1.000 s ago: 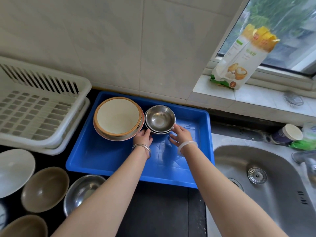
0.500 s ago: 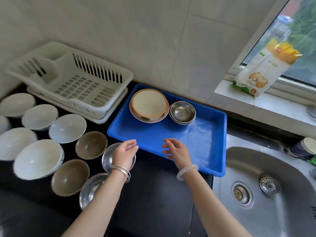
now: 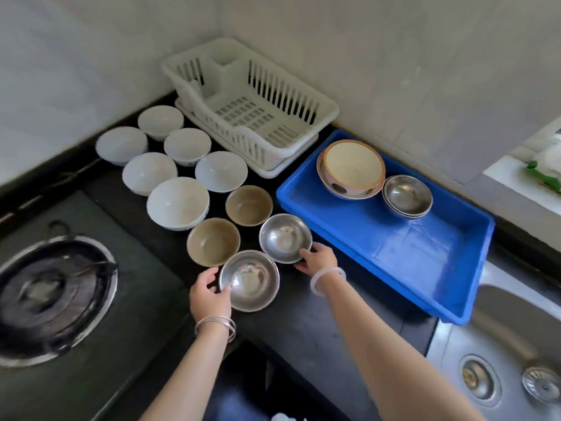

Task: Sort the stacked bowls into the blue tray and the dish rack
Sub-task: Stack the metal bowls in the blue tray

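Shiny steel near bowl [image 3: 249, 281] in left hand [image 3: 210, 299], far bowl [image 3: 285, 242] in right hand [image 3: 318, 259].

Blue tray [image 3: 425, 262], white rack [image 3: 258, 117], silver, brown and white bowls.

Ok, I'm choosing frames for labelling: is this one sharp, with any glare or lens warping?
Head view: motion blur smears the round gas burner and the white ceramic bowls at left; the nearer round steel bowl and farther round steel bowl are sharper, with soft glare inside; wide-angle warping skews the blue plastic tray.
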Demonstrator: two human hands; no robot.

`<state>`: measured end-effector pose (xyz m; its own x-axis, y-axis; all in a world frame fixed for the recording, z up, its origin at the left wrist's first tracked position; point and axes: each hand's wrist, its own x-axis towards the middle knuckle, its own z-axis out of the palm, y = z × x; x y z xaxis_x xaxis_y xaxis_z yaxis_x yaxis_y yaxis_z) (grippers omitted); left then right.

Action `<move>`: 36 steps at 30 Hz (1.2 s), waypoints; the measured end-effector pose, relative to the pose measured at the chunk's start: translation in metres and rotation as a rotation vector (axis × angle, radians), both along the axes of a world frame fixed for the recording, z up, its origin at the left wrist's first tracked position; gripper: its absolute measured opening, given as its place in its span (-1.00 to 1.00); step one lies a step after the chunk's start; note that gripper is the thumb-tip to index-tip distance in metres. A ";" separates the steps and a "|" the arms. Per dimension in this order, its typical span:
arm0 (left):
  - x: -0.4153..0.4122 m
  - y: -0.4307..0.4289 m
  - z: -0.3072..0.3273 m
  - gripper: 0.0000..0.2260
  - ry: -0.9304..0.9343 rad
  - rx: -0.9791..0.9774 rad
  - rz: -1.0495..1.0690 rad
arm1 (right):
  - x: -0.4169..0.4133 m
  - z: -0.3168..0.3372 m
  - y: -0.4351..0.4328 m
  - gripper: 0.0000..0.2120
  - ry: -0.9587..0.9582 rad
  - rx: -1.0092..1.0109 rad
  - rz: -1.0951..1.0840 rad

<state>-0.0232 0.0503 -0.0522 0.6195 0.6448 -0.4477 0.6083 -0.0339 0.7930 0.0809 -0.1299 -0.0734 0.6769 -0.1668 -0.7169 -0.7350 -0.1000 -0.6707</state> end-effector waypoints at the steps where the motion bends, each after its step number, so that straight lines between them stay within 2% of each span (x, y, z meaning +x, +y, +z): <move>1: -0.002 0.002 -0.003 -0.64 0.004 -0.064 0.034 | 0.000 0.001 0.002 -0.70 -0.003 0.019 -0.030; 4: -0.006 0.007 -0.012 -0.69 0.003 -0.154 0.067 | -0.003 0.007 0.003 -0.80 -0.050 -0.002 -0.074; 11: -0.002 0.014 -0.023 -0.74 -0.001 -0.247 -0.004 | -0.025 0.041 -0.005 -0.80 -0.199 -0.052 -0.045; 14: 0.000 0.014 -0.027 -0.76 0.004 -0.325 -0.004 | -0.034 0.052 -0.001 -0.82 -0.228 -0.066 0.059; 17: 0.004 0.016 -0.026 -0.85 0.003 -0.467 0.050 | -0.044 0.054 0.007 -0.87 -0.240 -0.150 0.157; 20: 0.009 0.019 -0.022 -0.81 0.013 -0.583 0.115 | -0.051 0.048 0.017 -0.83 -0.256 -0.244 0.246; 28: 0.013 0.022 -0.013 -0.90 0.093 -0.588 -0.088 | -0.054 0.033 0.028 -0.95 -0.194 -0.420 0.361; 30: 0.014 0.022 -0.015 -0.86 0.109 -0.561 -0.154 | -0.054 0.030 0.026 -0.98 -0.184 -0.447 0.361; 33: 0.020 0.020 -0.015 -0.83 0.129 -0.569 -0.229 | -0.058 0.023 0.021 -0.80 -0.175 -0.443 0.320; 36: 0.027 0.017 -0.013 -0.84 0.149 -0.582 -0.286 | -0.061 0.016 0.016 -0.73 -0.074 -0.260 0.216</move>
